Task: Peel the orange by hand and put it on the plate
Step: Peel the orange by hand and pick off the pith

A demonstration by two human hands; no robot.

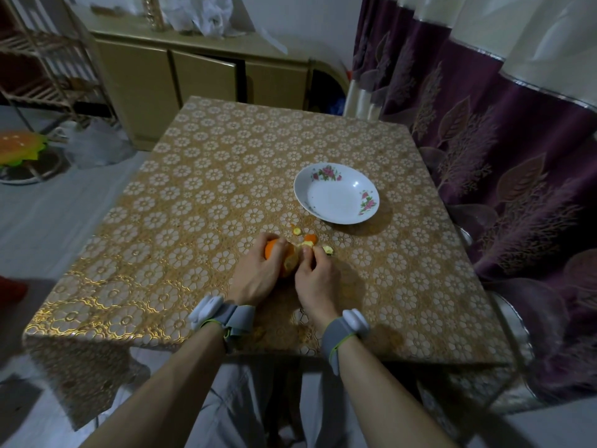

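Observation:
My left hand grips a partly peeled orange just above the table, its fingers curled over the top. My right hand pinches a strip of peel at the orange's right side. Small loose peel pieces lie on the cloth just beyond the hands. A white plate with pink flower prints stands to the far right of the hands and holds nothing. Much of the orange is hidden by my fingers.
The table wears a gold floral cloth. A purple curtain hangs close along the right edge. A low cabinet stands behind the table, a wooden rack and a plastic bag to the far left.

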